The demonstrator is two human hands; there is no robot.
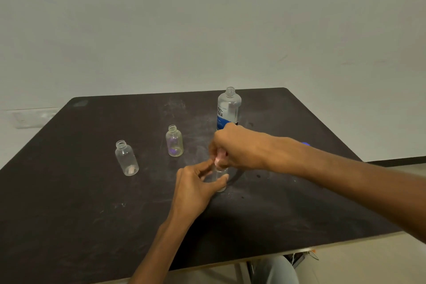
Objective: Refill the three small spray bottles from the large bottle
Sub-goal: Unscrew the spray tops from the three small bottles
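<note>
On the dark table [69, 203], three small clear bottles stand in a loose row running from left toward the middle, and a large bottle [229, 108] with a blue and white label stands uncapped close to the far edge, right of centre. The leftmost small bottle [126, 158] is open at the neck and stands alone, well apart from the hands. The middle small bottle [174, 141], also open, shows a purple tint through its wall. The third small bottle [220, 177] stands near the table's centre, mostly hidden by both hands. The left hand [196, 185] curls thumb and fingers round its body, holding it upright on the table. The right hand [232, 147] is closed from above over the bottle's neck, fingertips pinching something pale there; what it is cannot be made out. A small blue object [306, 144] peeks from behind the right forearm, toward the right edge.
</note>
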